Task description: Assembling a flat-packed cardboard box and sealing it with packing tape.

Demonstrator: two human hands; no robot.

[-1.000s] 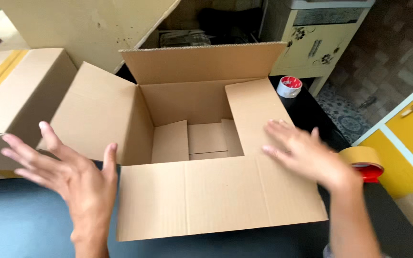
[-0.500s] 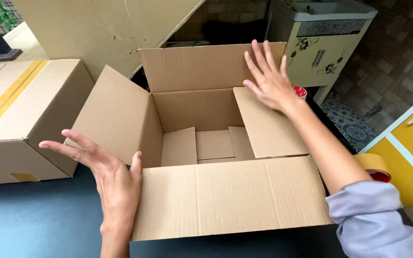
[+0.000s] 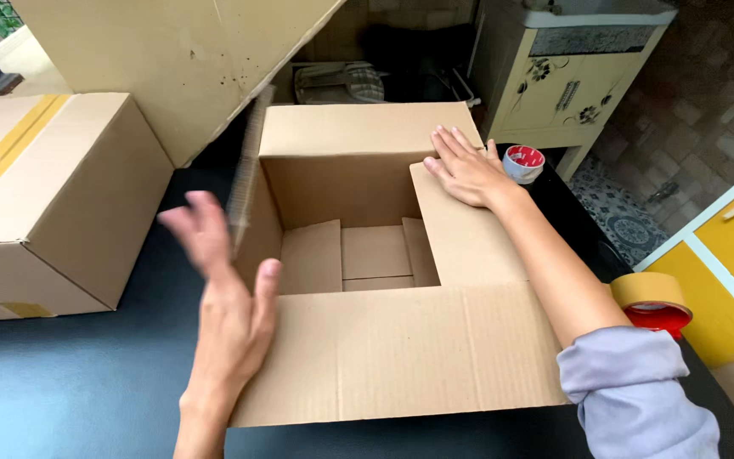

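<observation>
We see an open brown corrugated cardboard box (image 3: 384,255) standing on a dark tabletop (image 3: 70,391), its mouth upward and its bottom flaps folded in. Near flap lies flat toward us; far flap leans back; right flap is folded outward; left flap stands on edge, blurred.

Left hand (image 3: 227,306): raised at the box's left side, just beside the upright left flap. Grip spread, fingers straight, thumb apart from them, pinching nothing. The fingertips are blurred, so we cannot tell whether they touch the flap.

Right hand (image 3: 467,170): palm down on the box's right flap near the far right corner, fingertips reaching onto the far flap. Grip spread flat, fingers slightly fanned, holding nothing. A pale lilac sleeve (image 3: 639,395) is pushed up the forearm.

Left of the box, apart from it: a closed brown cardboard carton with a yellow tape strip (image 3: 53,195).

Right of the box: a small white and red tape roll (image 3: 523,163) just beyond the right hand; a tan packing tape roll on a red core (image 3: 652,302) near the box's near right corner.
</observation>
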